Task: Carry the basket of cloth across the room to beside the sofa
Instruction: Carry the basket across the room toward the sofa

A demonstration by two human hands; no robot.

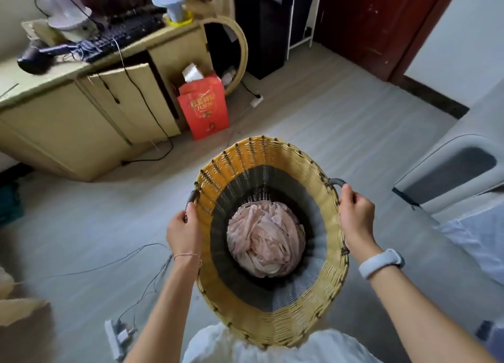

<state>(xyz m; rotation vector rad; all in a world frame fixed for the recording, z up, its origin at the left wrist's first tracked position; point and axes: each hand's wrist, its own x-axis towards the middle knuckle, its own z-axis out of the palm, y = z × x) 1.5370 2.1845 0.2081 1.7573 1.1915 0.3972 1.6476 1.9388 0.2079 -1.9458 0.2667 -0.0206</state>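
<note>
Carrying the basket level is advised: it is held at lower centre of the frame, above the floor, the pink cloth in its bottom. Each side handle is clasped by the left hand and right hand. Loose floor cables at lower left should be avoided.

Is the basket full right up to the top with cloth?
No, the pink cloth lies only at the bottom of the basket, far below its rim.
</note>
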